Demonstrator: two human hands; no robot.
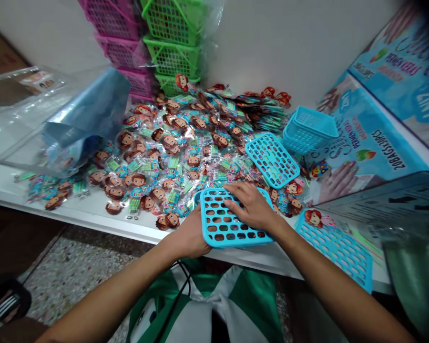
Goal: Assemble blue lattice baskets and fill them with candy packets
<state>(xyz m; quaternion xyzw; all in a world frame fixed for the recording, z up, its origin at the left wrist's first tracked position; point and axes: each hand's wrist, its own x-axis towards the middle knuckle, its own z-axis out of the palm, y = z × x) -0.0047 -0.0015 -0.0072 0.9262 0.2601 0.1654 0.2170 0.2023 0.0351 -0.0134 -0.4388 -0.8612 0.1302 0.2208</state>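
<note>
A light-blue perforated plastic lid (232,240) is at the table's front edge, in front of my body. My left hand (193,233) grips its left side, the fingers hidden beneath it. My right hand (250,205) lies across the top with its fingers stretched out and a little apart, touching the slotted surface. A bit of blue rim shows past the lid's far left corner; what it belongs to is mostly covered. Just beyond, a second blue lid (272,160) rests on small clear packets (171,143) with cartoon-head figures and green sticks.
Nested blue baskets (309,131) stand at right, beside large printed boxes (372,128). Another blue slotted panel (338,247) lies at the right front edge. Pink baskets (123,52) and green baskets (173,52) are stacked at the wall. Clear plastic and a bluish bag (89,114) are at left.
</note>
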